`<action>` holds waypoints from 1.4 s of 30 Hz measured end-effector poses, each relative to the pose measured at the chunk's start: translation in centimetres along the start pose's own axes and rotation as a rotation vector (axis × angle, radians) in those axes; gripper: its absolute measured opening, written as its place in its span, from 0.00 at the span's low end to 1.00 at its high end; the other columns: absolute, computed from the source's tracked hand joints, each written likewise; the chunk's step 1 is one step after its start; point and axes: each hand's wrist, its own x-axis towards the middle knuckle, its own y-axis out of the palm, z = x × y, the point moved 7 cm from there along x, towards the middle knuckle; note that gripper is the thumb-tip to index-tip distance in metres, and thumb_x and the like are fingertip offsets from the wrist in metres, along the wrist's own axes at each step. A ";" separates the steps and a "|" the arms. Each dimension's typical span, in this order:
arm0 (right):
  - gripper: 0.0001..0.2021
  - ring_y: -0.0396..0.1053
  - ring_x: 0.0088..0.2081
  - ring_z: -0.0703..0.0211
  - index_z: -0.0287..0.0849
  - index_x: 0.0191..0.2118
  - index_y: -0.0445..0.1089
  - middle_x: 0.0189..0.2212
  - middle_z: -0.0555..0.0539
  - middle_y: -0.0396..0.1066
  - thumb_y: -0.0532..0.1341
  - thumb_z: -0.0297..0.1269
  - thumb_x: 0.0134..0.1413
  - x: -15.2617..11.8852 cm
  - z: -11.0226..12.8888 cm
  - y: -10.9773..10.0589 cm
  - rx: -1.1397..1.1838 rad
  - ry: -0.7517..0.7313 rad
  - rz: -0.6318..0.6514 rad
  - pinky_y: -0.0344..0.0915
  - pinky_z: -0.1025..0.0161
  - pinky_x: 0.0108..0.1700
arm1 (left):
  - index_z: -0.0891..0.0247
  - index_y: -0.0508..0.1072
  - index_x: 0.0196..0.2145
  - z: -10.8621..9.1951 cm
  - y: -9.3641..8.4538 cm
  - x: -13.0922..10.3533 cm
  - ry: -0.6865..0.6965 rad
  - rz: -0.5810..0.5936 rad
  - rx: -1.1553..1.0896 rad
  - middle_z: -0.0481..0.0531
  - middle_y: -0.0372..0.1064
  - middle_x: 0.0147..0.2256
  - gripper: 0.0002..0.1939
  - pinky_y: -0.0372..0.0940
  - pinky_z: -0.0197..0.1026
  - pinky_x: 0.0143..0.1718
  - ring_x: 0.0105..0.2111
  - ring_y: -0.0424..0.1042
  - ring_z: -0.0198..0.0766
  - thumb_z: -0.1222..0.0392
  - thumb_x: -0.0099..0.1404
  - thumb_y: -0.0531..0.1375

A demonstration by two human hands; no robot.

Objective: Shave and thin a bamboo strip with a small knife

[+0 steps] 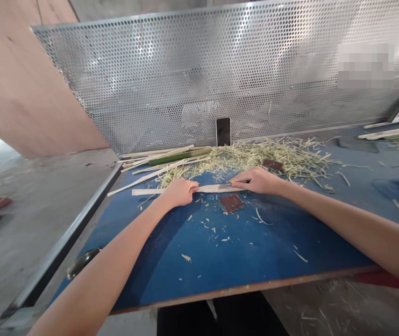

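My left hand (182, 191) is closed around a pale, flat bamboo strip (146, 192), which lies crosswise above the blue tabletop and sticks out on both sides of the fist. At the strip's right part, my right hand (257, 180) is closed on a small grey blade (225, 185) with a yellow spot near the fingers. The blade rests against the strip; its handle is hidden by the hand. Just below the strip, a square of brown sandpaper (231, 203) lies on the table among small pale shavings (214, 230).
Behind my hands spreads a heap of thin bamboo shavings (273, 151) with another brown sandpaper piece (272, 164). Bamboo strips and a green bamboo piece (178, 157) lie at left. A phone (223, 131) leans on the perforated metal screen (150, 84). A dark shiny object (82, 263) sits at the left edge.
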 end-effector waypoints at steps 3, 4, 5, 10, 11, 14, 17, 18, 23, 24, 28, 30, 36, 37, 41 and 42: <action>0.16 0.87 0.49 0.49 0.54 0.51 0.89 0.53 0.50 0.87 0.63 0.51 0.77 -0.3 -0.6 -0.3 0.025 0.008 -0.030 0.81 0.54 0.50 | 0.55 0.82 0.39 0.0 0.1 0.0 -0.012 0.017 0.007 0.58 0.83 0.35 0.19 0.65 0.47 0.38 0.36 0.80 0.51 0.56 0.79 0.52; 0.17 0.86 0.51 0.48 0.54 0.52 0.89 0.54 0.49 0.86 0.62 0.51 0.78 -0.4 -0.5 -0.6 0.008 -0.001 -0.062 0.81 0.54 0.52 | 0.55 0.82 0.39 0.1 0.2 0.0 -0.014 0.020 0.008 0.58 0.83 0.35 0.19 0.65 0.47 0.39 0.37 0.80 0.52 0.56 0.79 0.52; 0.17 0.86 0.52 0.48 0.54 0.53 0.88 0.54 0.49 0.86 0.62 0.50 0.79 -0.6 -0.3 -0.9 -0.018 -0.016 -0.097 0.81 0.53 0.53 | 0.55 0.83 0.40 0.1 0.2 0.1 -0.015 0.021 0.010 0.59 0.83 0.36 0.19 0.65 0.47 0.39 0.37 0.80 0.52 0.55 0.80 0.52; 0.19 0.84 0.57 0.47 0.52 0.56 0.87 0.57 0.48 0.85 0.58 0.48 0.82 -0.8 1.1 -1.2 -0.177 -0.117 -0.162 0.82 0.54 0.54 | 0.55 0.83 0.41 0.3 0.4 0.2 -0.021 0.024 0.013 0.58 0.83 0.36 0.19 0.65 0.47 0.40 0.37 0.80 0.53 0.56 0.80 0.52; 0.19 0.84 0.57 0.47 0.52 0.56 0.87 0.57 0.48 0.85 0.57 0.47 0.83 -0.8 1.3 -1.0 -0.200 -0.129 -0.161 0.82 0.54 0.53 | 0.55 0.83 0.42 0.3 0.5 0.2 -0.022 0.026 0.012 0.58 0.83 0.36 0.19 0.65 0.47 0.40 0.37 0.80 0.52 0.56 0.80 0.52; 0.18 0.84 0.57 0.49 0.51 0.57 0.86 0.57 0.48 0.85 0.57 0.45 0.83 -0.8 1.3 -0.7 -0.243 -0.145 -0.160 0.82 0.56 0.52 | 0.55 0.83 0.42 0.4 0.6 0.2 -0.027 0.025 0.019 0.58 0.83 0.35 0.18 0.65 0.47 0.39 0.37 0.80 0.52 0.56 0.79 0.52; 0.19 0.84 0.57 0.49 0.51 0.57 0.86 0.58 0.49 0.85 0.57 0.46 0.84 -0.8 1.4 -0.5 -0.271 -0.164 -0.165 0.82 0.57 0.52 | 0.56 0.83 0.41 0.4 0.5 0.2 -0.031 0.024 0.028 0.58 0.83 0.35 0.19 0.65 0.47 0.38 0.37 0.80 0.53 0.56 0.79 0.52; 0.19 0.84 0.57 0.50 0.51 0.57 0.86 0.58 0.49 0.85 0.57 0.46 0.84 -0.8 1.5 -0.5 -0.279 -0.176 -0.168 0.82 0.57 0.51 | 0.56 0.83 0.41 0.4 0.5 0.2 -0.032 0.025 0.030 0.59 0.83 0.34 0.19 0.65 0.47 0.38 0.37 0.80 0.53 0.56 0.79 0.52; 0.15 0.86 0.53 0.52 0.49 0.56 0.86 0.54 0.50 0.86 0.60 0.43 0.83 -1.1 2.3 -0.7 -0.325 -0.290 -0.237 0.83 0.62 0.44 | 0.56 0.83 0.41 0.1 0.3 0.0 -0.048 0.039 0.011 0.58 0.82 0.34 0.18 0.65 0.47 0.40 0.37 0.80 0.53 0.57 0.79 0.52; 0.15 0.86 0.52 0.52 0.49 0.56 0.86 0.54 0.49 0.86 0.60 0.42 0.82 -1.2 2.5 -0.7 -0.341 -0.306 -0.250 0.82 0.63 0.42 | 0.56 0.83 0.41 0.0 0.2 0.0 -0.050 0.039 0.006 0.58 0.82 0.34 0.18 0.65 0.47 0.40 0.37 0.79 0.52 0.57 0.79 0.53; 0.14 0.87 0.51 0.52 0.49 0.57 0.86 0.55 0.49 0.86 0.62 0.41 0.81 -1.1 2.5 -0.7 -0.376 -0.310 -0.263 0.82 0.63 0.42 | 0.56 0.83 0.41 -0.2 0.0 -0.1 -0.053 0.042 0.021 0.58 0.83 0.35 0.18 0.64 0.47 0.40 0.38 0.79 0.53 0.57 0.79 0.52; 0.14 0.87 0.51 0.52 0.49 0.57 0.86 0.55 0.49 0.86 0.62 0.41 0.82 -1.2 2.5 -0.7 -0.368 -0.306 -0.265 0.83 0.62 0.43 | 0.56 0.83 0.42 -0.3 -0.1 -0.1 -0.052 0.046 0.036 0.59 0.83 0.36 0.19 0.64 0.47 0.39 0.38 0.79 0.53 0.56 0.80 0.52; 0.14 0.86 0.53 0.52 0.49 0.58 0.85 0.55 0.49 0.86 0.62 0.42 0.82 -1.2 2.8 -0.6 -0.341 -0.303 -0.234 0.83 0.61 0.47 | 0.56 0.82 0.41 -0.3 0.0 -0.1 -0.050 0.038 0.028 0.58 0.82 0.35 0.18 0.63 0.46 0.39 0.37 0.79 0.51 0.57 0.80 0.52; 0.14 0.86 0.53 0.52 0.49 0.58 0.85 0.55 0.49 0.86 0.61 0.42 0.82 -1.2 2.7 -0.6 -0.345 -0.301 -0.227 0.83 0.61 0.47 | 0.56 0.82 0.41 -0.3 0.1 -0.1 -0.051 0.037 0.027 0.58 0.82 0.35 0.18 0.63 0.46 0.39 0.37 0.79 0.51 0.57 0.80 0.52; 0.15 0.87 0.50 0.53 0.49 0.56 0.86 0.54 0.49 0.86 0.60 0.43 0.83 -1.0 2.4 -0.4 -0.363 -0.267 -0.216 0.81 0.63 0.42 | 0.57 0.83 0.42 -0.2 0.2 0.0 -0.053 0.034 0.040 0.59 0.83 0.36 0.18 0.64 0.47 0.39 0.37 0.79 0.52 0.57 0.80 0.52; 0.15 0.87 0.50 0.53 0.49 0.56 0.86 0.54 0.49 0.87 0.60 0.43 0.83 -1.0 2.3 -0.4 -0.363 -0.256 -0.215 0.80 0.63 0.41 | 0.57 0.83 0.42 -0.2 0.2 0.0 -0.052 0.035 0.043 0.59 0.83 0.36 0.18 0.64 0.47 0.39 0.37 0.80 0.52 0.57 0.80 0.52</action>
